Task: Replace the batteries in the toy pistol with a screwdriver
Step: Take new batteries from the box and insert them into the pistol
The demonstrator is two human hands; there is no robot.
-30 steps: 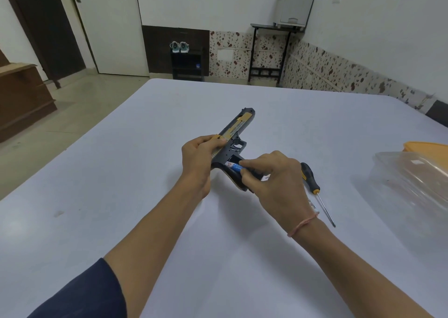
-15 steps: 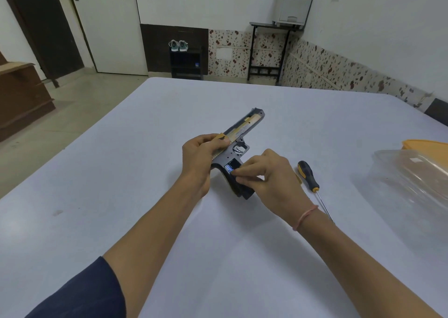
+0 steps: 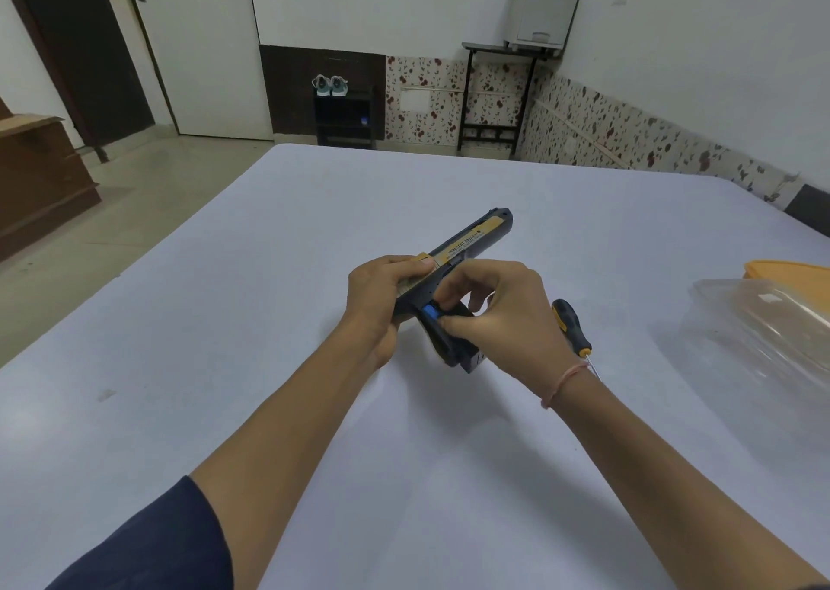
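Blue battery [image 3: 431, 311], pinched by the right grip [image 3: 496, 315], sits in the handle of the toy pistol [image 3: 471, 244], which slants toward five o'clock; the left grip [image 3: 381, 299] clasps the slide, barrel toward one o'clock.

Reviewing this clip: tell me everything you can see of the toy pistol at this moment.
The toy pistol is dark and plastic-looking, with a yellow printed label along its slide. Its barrel points away and rightward; its grip angles down toward the white table, contact unclear. The left hand grips the rear of the slide; the right hand pinches a blue battery sitting in the open grip compartment. The trigger is hidden behind the right hand.
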